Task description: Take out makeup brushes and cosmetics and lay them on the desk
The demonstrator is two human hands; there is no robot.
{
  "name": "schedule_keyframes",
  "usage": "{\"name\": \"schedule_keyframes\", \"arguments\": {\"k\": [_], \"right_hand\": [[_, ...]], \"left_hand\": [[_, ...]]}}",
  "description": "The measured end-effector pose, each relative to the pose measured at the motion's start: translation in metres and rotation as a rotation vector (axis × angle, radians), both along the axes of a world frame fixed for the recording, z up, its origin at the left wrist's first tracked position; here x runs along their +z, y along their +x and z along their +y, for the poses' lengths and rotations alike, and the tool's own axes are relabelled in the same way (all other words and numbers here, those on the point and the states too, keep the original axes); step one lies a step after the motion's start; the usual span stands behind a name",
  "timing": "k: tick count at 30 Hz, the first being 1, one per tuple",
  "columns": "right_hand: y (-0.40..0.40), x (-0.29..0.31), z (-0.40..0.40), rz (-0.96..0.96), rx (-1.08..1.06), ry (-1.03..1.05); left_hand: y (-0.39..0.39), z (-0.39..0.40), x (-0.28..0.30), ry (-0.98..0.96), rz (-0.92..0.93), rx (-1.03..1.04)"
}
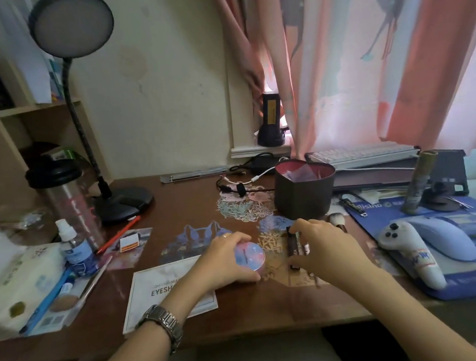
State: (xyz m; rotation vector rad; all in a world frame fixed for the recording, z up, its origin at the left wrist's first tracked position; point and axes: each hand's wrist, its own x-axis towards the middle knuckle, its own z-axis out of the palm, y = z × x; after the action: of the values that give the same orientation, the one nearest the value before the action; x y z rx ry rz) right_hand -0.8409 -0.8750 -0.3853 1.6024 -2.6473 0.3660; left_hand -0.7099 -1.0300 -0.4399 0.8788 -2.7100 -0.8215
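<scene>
Left hand (226,257): fingers curled round the rim of a round, flat compact case with a pink-and-blue marbled lid (249,256), which sits on the brown wooden desk (193,193).

Right hand (321,243): fingertips closed on a slim dark cosmetic stick with pale lettering (293,246), lying on the desk among other thin sticks.

Compact: likely light, rigid, smooth; best taken by the rim, as the glossy lid may slip.

Stick: likely light and stiff, inclined to roll; pinch mid-length.

Fluffy white-bristled makeup brush (336,220): on the desk just beyond the right hand; bristles soft, so lift by the handle.

Dark heart-shaped box with pink lining (303,193): open, behind both hands.

White eyeshadow palette card (165,289): under the left wrist.
</scene>
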Motion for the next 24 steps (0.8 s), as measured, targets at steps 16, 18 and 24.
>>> {"name": "schedule_keyframes", "arguments": {"k": [16,18,24], "right_hand": [[0.019,-0.019,-0.012,-0.585,0.245,-0.485],[0.024,-0.021,-0.012,-0.624,0.247,-0.533],[0.036,-0.033,-0.01,-0.682,0.181,-0.664]], "left_hand": [[0.011,0.027,0.074,0.124,0.318,0.024],[0.012,0.031,0.074,0.119,0.315,0.025],[0.011,0.038,0.064,0.068,0.239,0.071]]}}
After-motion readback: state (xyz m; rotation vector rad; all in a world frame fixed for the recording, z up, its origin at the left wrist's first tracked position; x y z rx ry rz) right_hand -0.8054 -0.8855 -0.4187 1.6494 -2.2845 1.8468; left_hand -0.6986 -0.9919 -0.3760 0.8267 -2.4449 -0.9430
